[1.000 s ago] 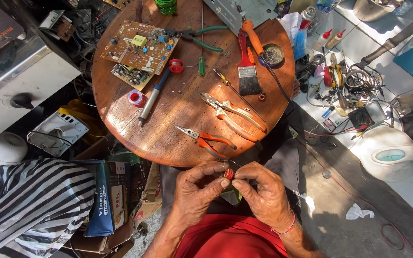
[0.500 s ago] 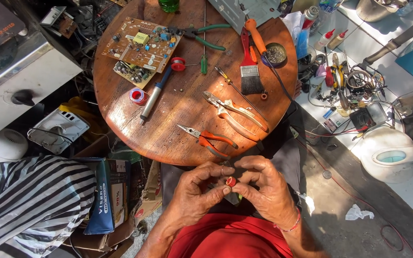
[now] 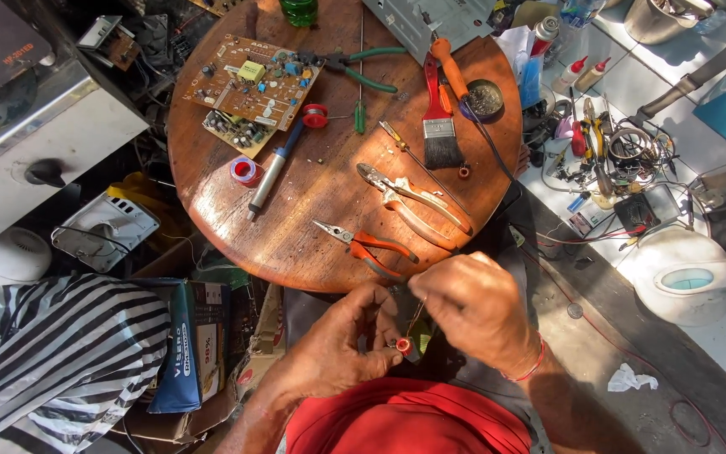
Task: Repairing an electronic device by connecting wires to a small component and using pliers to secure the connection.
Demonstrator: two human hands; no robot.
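Below the front edge of a round wooden table [image 3: 313,244], my left hand [image 3: 339,349] pinches a small red part [image 3: 402,345] between thumb and fingers. My right hand [image 3: 474,307] is closed on a thin wire that runs down to that part. On the table just above my hands lie orange-handled needle-nose pliers [image 3: 363,244] and larger orange-handled pliers [image 3: 413,199].
Circuit boards [image 3: 254,88], a grey pen-shaped tool [image 3: 275,168], red tape rolls [image 3: 245,171], a paintbrush [image 3: 439,126], a screwdriver [image 3: 413,160] and green-handled pliers [image 3: 363,65] lie on the table. A cluttered white bench [image 3: 632,168] stands right, and boxes and striped cloth [image 3: 52,361] sit left.
My hands dropped lower and closer to my body. The right hand drew up and away from the red part, pulling the thin wire, while the left kept its pinch.
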